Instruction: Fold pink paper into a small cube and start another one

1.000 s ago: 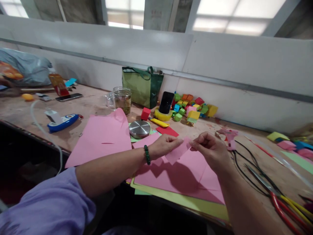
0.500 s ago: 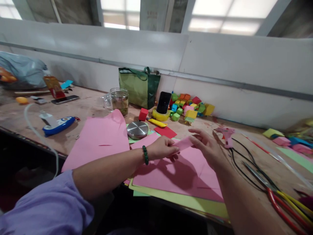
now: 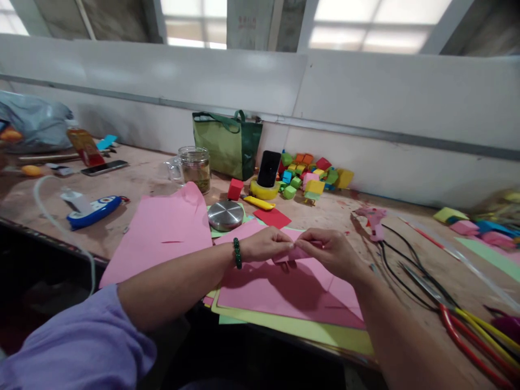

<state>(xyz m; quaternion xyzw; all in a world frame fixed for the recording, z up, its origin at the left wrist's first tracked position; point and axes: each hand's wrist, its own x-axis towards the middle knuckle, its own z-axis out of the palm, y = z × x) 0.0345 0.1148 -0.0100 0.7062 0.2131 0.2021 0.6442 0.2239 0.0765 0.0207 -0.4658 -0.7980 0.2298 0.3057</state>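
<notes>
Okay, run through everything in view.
Small paper piece: one, pink, centre
Large sheets: several, pink, left and centre
Steel disc: one, silver, centre
Tote bag: one, green, by wall
Glass mug: one, clear, before tote
Phones: two, black, centre and left
Tape roll: one, yellow, under one phone
Utility knife: one, yellow, centre
Paper cubes: many, multicoloured, right of tote
Glue gun: one, pink, right
Scissors: one, red handles, right
Bottle: one, amber, left
Plastic bag: one, grey, left
Left hand: one, holding paper piece
Right hand: one, holding paper piece

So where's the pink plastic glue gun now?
In the head view, the pink plastic glue gun lies on the brown tabletop, right of the right hand, farther back than the red-handled metal scissors.
</notes>
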